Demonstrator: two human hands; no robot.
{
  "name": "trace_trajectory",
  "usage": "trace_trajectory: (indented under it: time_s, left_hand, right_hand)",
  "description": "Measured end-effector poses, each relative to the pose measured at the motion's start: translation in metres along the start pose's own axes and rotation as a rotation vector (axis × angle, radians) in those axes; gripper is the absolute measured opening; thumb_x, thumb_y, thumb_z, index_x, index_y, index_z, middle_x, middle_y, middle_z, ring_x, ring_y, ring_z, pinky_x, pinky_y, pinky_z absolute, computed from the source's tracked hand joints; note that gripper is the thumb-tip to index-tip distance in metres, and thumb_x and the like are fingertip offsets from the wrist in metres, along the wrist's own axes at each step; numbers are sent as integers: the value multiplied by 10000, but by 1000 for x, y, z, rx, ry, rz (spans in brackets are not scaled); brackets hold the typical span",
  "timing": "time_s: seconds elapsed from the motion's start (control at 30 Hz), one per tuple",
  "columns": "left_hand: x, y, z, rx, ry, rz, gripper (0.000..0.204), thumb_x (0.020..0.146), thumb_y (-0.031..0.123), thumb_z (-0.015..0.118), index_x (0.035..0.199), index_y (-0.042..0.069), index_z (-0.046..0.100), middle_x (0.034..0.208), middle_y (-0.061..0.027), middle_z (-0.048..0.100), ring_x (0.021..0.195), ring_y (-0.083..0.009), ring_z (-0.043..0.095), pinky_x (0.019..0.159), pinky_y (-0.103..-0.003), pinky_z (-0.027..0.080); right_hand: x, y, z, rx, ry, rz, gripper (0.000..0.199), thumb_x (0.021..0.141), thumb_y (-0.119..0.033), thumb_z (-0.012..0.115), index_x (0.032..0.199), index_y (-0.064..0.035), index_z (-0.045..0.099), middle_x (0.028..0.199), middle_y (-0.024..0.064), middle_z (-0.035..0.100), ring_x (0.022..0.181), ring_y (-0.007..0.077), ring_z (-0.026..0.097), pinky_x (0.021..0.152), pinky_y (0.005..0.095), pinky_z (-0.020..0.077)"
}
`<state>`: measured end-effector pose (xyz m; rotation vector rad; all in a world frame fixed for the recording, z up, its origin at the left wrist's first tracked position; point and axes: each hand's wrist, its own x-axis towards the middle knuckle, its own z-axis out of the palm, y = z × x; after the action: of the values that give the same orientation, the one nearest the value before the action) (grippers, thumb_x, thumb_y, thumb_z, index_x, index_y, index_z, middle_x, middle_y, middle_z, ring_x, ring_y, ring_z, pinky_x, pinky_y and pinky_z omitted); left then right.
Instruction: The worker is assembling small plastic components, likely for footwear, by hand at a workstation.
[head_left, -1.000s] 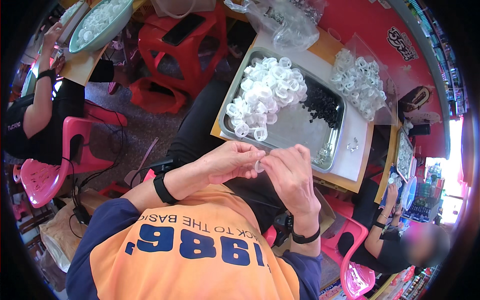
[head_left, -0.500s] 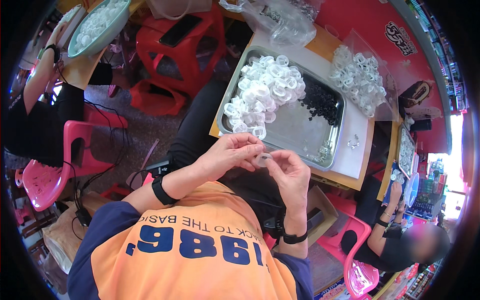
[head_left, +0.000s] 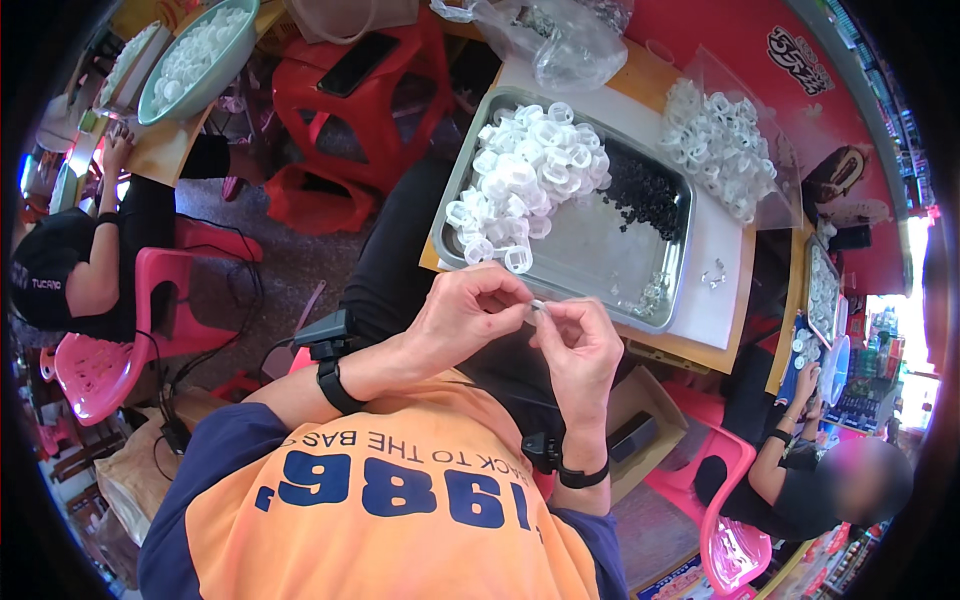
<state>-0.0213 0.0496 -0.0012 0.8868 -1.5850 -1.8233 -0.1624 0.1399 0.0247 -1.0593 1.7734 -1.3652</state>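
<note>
My left hand (head_left: 468, 312) and my right hand (head_left: 578, 345) meet in front of a metal tray's near edge. Their fingertips pinch one small translucent plastic ring (head_left: 538, 305) between them, seen nearly edge-on and partly covered by the fingers. Inside the metal tray (head_left: 565, 262) lies a heap of white plastic rings (head_left: 520, 180), close beyond my left hand. Small black parts (head_left: 645, 190) are gathered at the tray's far right, and tiny clear or metallic pieces (head_left: 655, 295) lie in its near right corner.
A clear bag of white rings (head_left: 720, 150) lies right of the tray; a few tiny pieces (head_left: 713, 272) rest on the white board. Left are a red stool (head_left: 355, 110) with a phone and a green basin (head_left: 200, 60). People sit at both sides on pink chairs.
The ring between my fingers has turned from showing its round face to nearly edge-on. My left wrist has rotated slightly. The people at both sides have shifted their arms.
</note>
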Motion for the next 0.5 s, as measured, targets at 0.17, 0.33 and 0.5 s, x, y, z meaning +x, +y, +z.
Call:
trace_trajectory:
  time_s: [0.17,0.33,0.5]
  left_hand:
    - [6,-12,1,13,27,-7,85,882,-15,671,953,-52,643,833,-39,673,751,-91,679,664,-219,564]
    - [9,-6,0,6,26,-19,94,886,-35,658,977,-58,647,836,-52,676,733,-121,694,644,-232,569]
    - [4,-9,-1,123,11,120,152,878,-52,668,1029,-40,685,923,-59,675,768,-120,691,669,-235,566]
  right_hand:
    - [0,8,7,-81,58,-156,118,834,99,695,915,42,631,888,62,588,665,106,660,594,214,540]
    - [8,24,9,-1,99,-85,112,843,96,686,927,47,630,899,69,600,692,118,676,605,223,549]
    - [9,21,6,-16,113,-67,137,833,64,708,946,41,635,914,65,614,733,122,691,619,234,549]
